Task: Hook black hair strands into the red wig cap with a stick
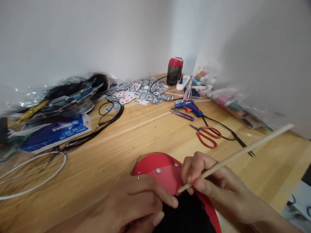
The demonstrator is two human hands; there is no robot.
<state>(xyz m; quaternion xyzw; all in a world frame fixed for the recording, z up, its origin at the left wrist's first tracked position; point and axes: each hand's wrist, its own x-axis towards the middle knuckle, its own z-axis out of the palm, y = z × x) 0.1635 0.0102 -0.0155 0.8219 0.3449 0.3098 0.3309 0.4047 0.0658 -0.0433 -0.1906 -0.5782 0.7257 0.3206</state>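
While a red form (151,160) with pale studs (158,170) is sitting at the near side of a wooden table (143,129), black material (187,213) is covering its lower part. The left hand (138,200) is resting an index fingertip on the black edge; whether its thumb is pinching anything cannot be told. The right hand's (225,191) fingers are closing around a wooden stick (247,149), its tip pointing at that edge. Too steep a push could be snagging the material, or a sliding left fingertip letting it shift. Red-handled scissors (207,145) are lying beyond.
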